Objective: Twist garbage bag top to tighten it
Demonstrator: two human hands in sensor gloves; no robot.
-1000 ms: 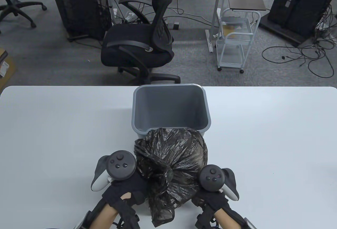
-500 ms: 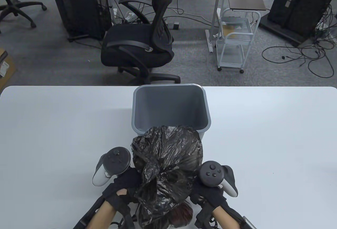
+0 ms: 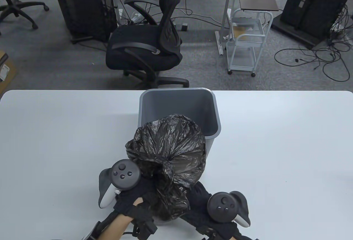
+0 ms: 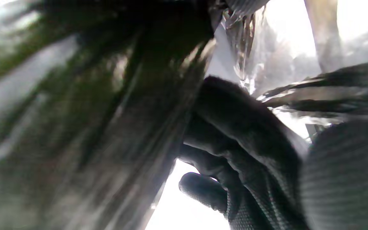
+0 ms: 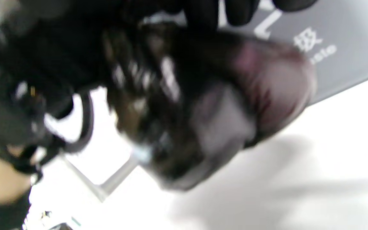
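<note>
A black garbage bag (image 3: pixel 168 146) stands at the table's near edge, its puffed part leaning over the near rim of a grey bin (image 3: pixel 179 107). The plastic is gathered into a twisted waist, and the lower part hangs between both hands. My left hand (image 3: pixel 143 193) grips the bag from the left; in the left wrist view its fingers (image 4: pixel 235 127) curl around the plastic (image 4: pixel 91 127). My right hand (image 3: pixel 198 193) holds the bag from the right, low down. The blurred right wrist view shows its fingers (image 5: pixel 203 12) on the bulging bag (image 5: pixel 219 111), with reddish contents showing through.
The open grey bin stands on the white table (image 3: pixel 275 146) just behind the bag; its wall with white lettering (image 5: pixel 331 38) shows in the right wrist view. A black office chair (image 3: pixel 149 44) and a white cart (image 3: pixel 248 44) stand on the floor beyond the table.
The bag has turned and swung up towards the bin, its puffed part now over the bin's rim. My right hand has dropped lower and nearer; my left hand stays on the bag.
</note>
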